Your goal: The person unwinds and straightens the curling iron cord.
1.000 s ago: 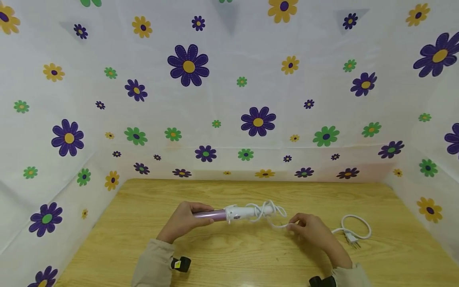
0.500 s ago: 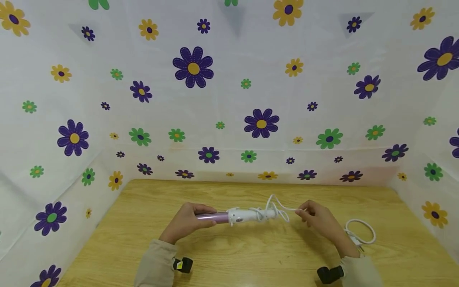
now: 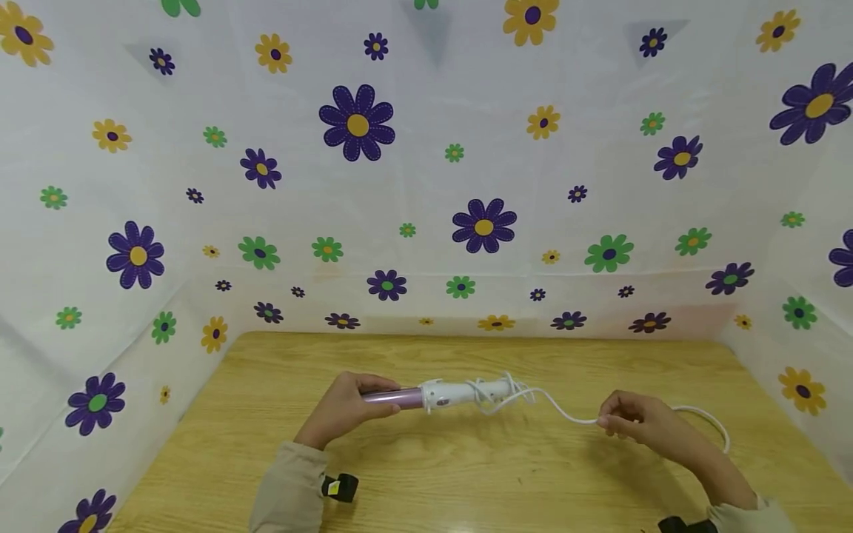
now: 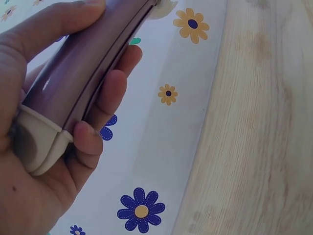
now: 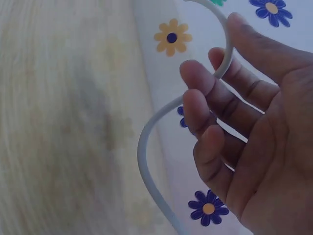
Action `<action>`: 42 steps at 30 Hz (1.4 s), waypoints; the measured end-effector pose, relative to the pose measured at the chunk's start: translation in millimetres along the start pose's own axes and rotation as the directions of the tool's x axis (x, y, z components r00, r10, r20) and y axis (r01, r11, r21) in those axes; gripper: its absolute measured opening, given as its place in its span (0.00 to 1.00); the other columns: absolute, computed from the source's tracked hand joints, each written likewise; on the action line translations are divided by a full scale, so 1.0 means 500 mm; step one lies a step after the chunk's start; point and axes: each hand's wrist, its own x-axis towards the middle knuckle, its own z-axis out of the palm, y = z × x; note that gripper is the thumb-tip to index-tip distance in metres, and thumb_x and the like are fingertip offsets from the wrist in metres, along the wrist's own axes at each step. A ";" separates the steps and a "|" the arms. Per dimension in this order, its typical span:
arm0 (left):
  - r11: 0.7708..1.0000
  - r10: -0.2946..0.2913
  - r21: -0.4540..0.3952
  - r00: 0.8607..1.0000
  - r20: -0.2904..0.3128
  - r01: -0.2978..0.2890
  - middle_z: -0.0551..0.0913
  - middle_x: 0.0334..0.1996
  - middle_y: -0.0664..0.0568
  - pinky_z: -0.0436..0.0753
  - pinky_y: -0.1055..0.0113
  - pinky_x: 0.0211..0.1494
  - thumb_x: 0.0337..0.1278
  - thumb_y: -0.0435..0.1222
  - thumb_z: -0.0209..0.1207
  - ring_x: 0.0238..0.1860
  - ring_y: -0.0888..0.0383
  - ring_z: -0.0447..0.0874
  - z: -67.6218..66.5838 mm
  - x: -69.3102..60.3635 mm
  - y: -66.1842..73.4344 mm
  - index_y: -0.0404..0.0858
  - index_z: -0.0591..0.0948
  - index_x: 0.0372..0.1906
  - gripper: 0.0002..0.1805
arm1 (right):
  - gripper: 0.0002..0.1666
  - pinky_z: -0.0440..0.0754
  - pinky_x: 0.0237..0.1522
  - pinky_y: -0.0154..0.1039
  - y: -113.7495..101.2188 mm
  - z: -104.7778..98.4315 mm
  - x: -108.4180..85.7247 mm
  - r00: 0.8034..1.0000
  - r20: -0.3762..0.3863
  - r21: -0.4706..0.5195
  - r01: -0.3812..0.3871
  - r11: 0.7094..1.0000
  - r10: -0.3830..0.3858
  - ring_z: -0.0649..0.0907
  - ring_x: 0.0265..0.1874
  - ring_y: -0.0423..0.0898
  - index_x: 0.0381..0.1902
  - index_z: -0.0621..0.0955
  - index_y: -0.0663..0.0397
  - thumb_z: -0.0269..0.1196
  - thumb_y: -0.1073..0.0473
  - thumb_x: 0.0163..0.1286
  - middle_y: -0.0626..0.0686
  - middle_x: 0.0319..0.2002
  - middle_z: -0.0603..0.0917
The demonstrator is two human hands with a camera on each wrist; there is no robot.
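A curling iron with a purple barrel (image 3: 406, 399) and white handle (image 3: 456, 393) lies level across the middle of the head view. My left hand (image 3: 351, 409) grips the barrel's far-left end; in the left wrist view that hand (image 4: 54, 147) has its fingers curled round the purple barrel (image 4: 83, 63) and its pale tip. White cord (image 3: 566, 414) loops round the handle and runs right to my right hand (image 3: 649, 428), which pinches it between thumb and fingers. The right wrist view shows the cord (image 5: 142, 152) passing through the fingers of that hand (image 5: 259, 127).
A wooden table (image 3: 466, 474) fills the lower part. More cord (image 3: 713, 422) curves over it behind my right wrist; the plug is hidden. White cloth (image 3: 413, 185) with flower prints stands at the back and sides. Black wrist cameras show below both hands.
My right hand has moved right with the cord, drawing out a longer stretch from the handle. The cord at the far right has shifted right. My left hand keeps its grip, almost unmoved.
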 end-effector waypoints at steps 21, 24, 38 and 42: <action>1.000 0.003 -0.015 1.000 0.003 -0.003 0.86 0.47 0.43 0.81 0.64 0.41 0.45 0.42 0.73 0.40 0.55 0.83 0.000 -0.001 -0.004 0.41 0.86 0.46 0.20 | 0.23 0.75 0.27 0.33 0.024 0.040 0.033 0.985 -0.078 -0.099 -0.163 0.982 0.155 0.76 0.25 0.39 0.53 0.76 0.65 0.62 0.55 0.67 0.52 0.29 0.81; 1.000 0.000 -0.005 1.000 0.002 0.000 0.86 0.47 0.43 0.81 0.64 0.41 0.45 0.43 0.73 0.40 0.55 0.83 0.000 0.001 -0.006 0.41 0.87 0.46 0.20 | 0.25 0.75 0.28 0.34 -0.001 0.043 0.036 0.990 -0.079 -0.083 -0.121 0.989 0.115 0.76 0.26 0.39 0.56 0.73 0.66 0.62 0.56 0.68 0.53 0.30 0.81; 1.000 -0.005 -0.013 1.000 0.006 0.005 0.86 0.47 0.44 0.81 0.63 0.42 0.45 0.43 0.73 0.40 0.55 0.82 -0.002 0.001 0.002 0.41 0.86 0.46 0.20 | 0.27 0.80 0.29 0.38 -0.041 0.108 0.104 0.999 -0.031 -0.010 -0.028 1.000 0.027 0.81 0.24 0.46 0.63 0.70 0.64 0.58 0.57 0.71 0.59 0.35 0.83; 1.000 -0.015 -0.021 1.000 0.005 0.015 0.86 0.47 0.44 0.80 0.65 0.42 0.45 0.43 0.73 0.40 0.55 0.82 -0.003 -0.001 0.007 0.41 0.87 0.46 0.20 | 0.21 0.80 0.28 0.37 -0.043 0.115 0.106 0.999 -0.025 -0.020 -0.034 0.999 0.034 0.80 0.24 0.45 0.53 0.76 0.62 0.59 0.52 0.71 0.57 0.35 0.82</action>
